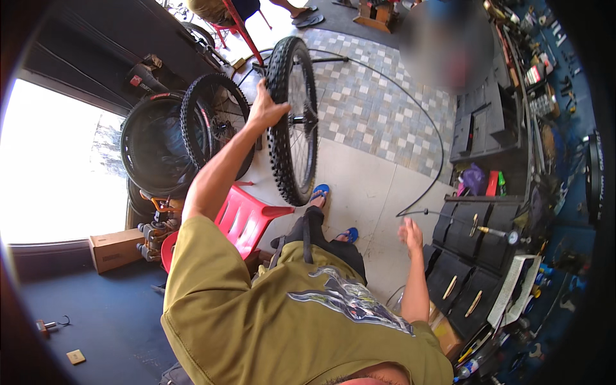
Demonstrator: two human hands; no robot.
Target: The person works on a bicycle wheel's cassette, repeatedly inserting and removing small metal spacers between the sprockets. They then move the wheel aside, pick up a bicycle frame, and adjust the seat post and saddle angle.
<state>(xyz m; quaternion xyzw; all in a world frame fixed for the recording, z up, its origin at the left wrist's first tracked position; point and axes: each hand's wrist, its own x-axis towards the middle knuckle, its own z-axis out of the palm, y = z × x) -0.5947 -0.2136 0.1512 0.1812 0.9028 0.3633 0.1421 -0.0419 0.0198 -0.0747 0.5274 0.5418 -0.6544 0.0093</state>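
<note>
Obs., head cam. L hand (266,110) on bike wheel (300,119): fingers clamped on the knobbly blk tyre (276,144), upper L side, thumb twd hub. Wheel approx upright, seen nearly edge-on, a bit L of view centre, in front of the person; spokes + dark hub visible. L arm reaching well fwd.

R hand (411,236) out to R, low, just beside blk hose (443,154). R fingers look partly curled; can't tell if together or apart, nor if touching hose. Hose loops from behind wheel, over tiled floor (359,96), down R side to a sharp bend nr R hand. Pressure gauge (513,237), round dial, further R, against dark cabinet (459,224) w/ pale handles.

L side: red plastic chair (240,221) below wheel, nr L forearm. 2nd wheel (187,122), also w/ knobbly tyre, leans beside a large blk tyre (128,154); both L of held wheel, apart from it. Cardboard box (114,250) lower L, by bright opening.

R side, above cabinet handles: purple bag (473,179) on shelf. Tools along R wall, many too small to ID. Patch top R blurred.

Person: olive shirt (256,321) w/ graphic, dark trousers, blue flip-flops (351,235) on plain pale floor. Another person's sandalled feet (308,17) top centre.
</note>
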